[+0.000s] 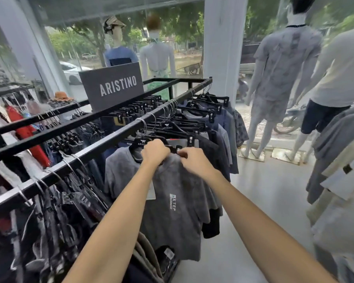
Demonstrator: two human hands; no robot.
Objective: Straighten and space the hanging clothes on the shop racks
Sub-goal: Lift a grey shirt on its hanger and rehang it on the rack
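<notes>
A grey mottled T-shirt (178, 203) with a white chest print hangs on a black hanger (140, 142) from the black rack rail (110, 139). My left hand (154, 151) grips the hanger's shoulder at the shirt's collar. My right hand (194, 160) pinches the shirt's far shoulder by the hanger's end. Beyond it, several more shirts (217, 127) on black hangers crowd the same rail. To the left, dark patterned clothes (70, 201) hang from wire hooks on the rail.
A grey brand sign (112, 86) stands on the rack top. Dressed mannequins (278, 78) stand at the window on the right, others (157, 56) behind the rack. Garments (339, 152) hang at the right edge. Pale floor (260, 201) lies between the racks.
</notes>
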